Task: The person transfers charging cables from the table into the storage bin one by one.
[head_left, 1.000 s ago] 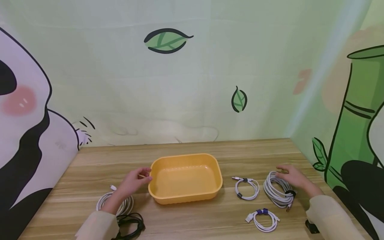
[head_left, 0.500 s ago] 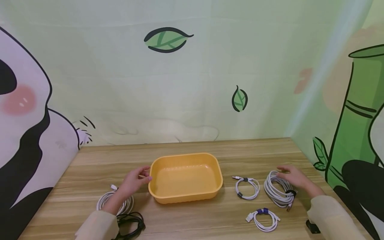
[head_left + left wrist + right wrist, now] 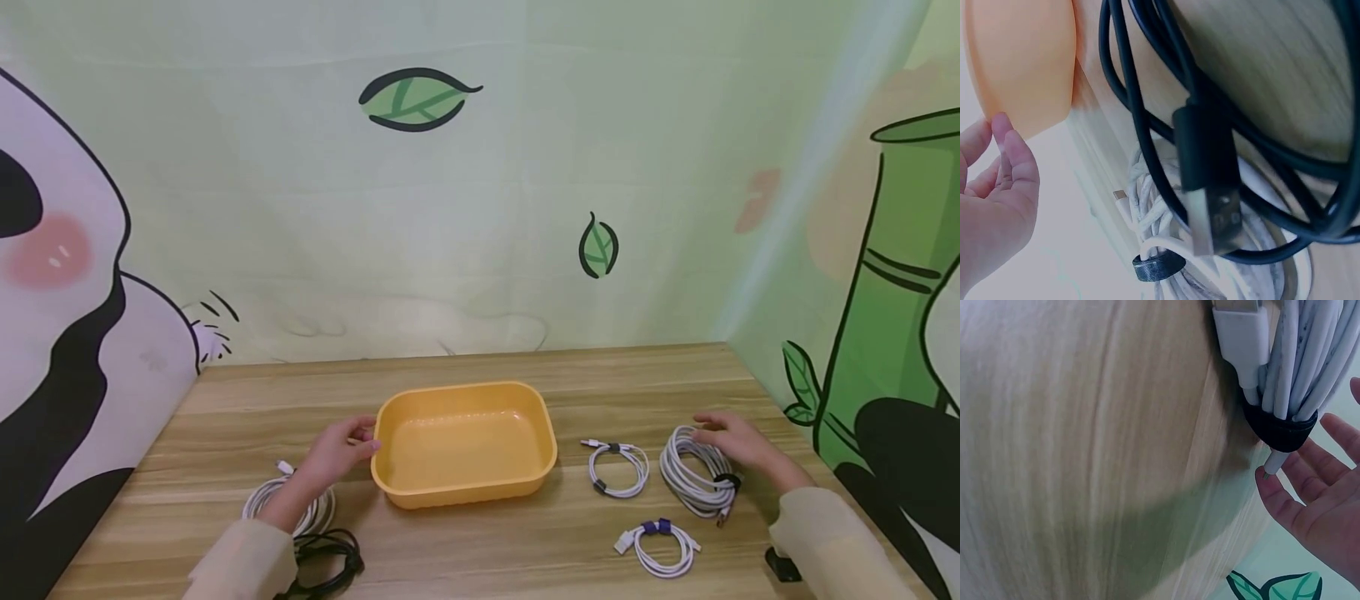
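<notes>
My left hand (image 3: 337, 454) is beside the yellow plastic basket (image 3: 465, 498), with its loosely bent fingers right at the left rim. Under that forearm lie a coiled white cable (image 3: 321, 510) and a coiled black cable (image 3: 351, 563). The left wrist view shows the black cable's USB plug (image 3: 1210, 212) up close. My right hand (image 3: 738, 442) has relaxed fingers over the back edge of a thick white cable coil (image 3: 692, 483). In the right wrist view, a black strap (image 3: 1282, 431) binds this coil, and a fingertip meets its small plug (image 3: 1275, 462).
Between basket and thick coil lies a thin white cable (image 3: 615, 449) with black ties. Nearer the front is another white cable (image 3: 657, 528) with blue ties. A small black object (image 3: 782, 567) sits by the right sleeve. A cartoon-printed backdrop (image 3: 465, 208) stands behind the wooden table (image 3: 465, 550).
</notes>
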`<state>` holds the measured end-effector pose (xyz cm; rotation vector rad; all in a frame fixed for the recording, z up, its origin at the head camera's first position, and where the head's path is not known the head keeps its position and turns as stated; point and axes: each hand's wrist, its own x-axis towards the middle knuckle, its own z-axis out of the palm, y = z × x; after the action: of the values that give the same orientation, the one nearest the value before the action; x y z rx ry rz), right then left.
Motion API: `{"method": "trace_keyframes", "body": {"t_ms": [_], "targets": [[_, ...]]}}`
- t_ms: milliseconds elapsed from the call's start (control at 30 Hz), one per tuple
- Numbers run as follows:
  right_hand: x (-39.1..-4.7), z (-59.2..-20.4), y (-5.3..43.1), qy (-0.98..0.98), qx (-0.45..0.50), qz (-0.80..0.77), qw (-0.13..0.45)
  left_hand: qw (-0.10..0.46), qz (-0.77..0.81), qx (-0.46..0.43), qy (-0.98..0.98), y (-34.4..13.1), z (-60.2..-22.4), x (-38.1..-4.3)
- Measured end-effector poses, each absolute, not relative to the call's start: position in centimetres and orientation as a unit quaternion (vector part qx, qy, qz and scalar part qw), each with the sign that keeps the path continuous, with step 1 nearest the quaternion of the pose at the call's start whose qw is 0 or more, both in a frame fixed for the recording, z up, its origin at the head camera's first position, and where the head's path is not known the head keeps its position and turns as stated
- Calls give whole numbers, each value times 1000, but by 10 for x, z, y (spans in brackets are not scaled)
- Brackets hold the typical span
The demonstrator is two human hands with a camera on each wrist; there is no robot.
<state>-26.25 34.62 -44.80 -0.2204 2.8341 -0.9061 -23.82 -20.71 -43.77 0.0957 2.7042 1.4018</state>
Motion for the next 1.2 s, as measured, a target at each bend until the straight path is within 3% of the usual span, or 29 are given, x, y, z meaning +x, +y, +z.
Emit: {"method": "trace_keyframes", "body": {"t_ms": [600, 933, 1200], "targets": [[-265, -448, 350, 935, -96, -326, 97, 64, 460, 19, 885, -205, -435, -240], [-264, -447, 350, 923, -64, -356, 128, 62, 443, 31, 894, -207, -434, -240], [-262, -450, 349, 917, -70, -376, 118, 62, 442, 34, 894, -207, -435, -240]]}}
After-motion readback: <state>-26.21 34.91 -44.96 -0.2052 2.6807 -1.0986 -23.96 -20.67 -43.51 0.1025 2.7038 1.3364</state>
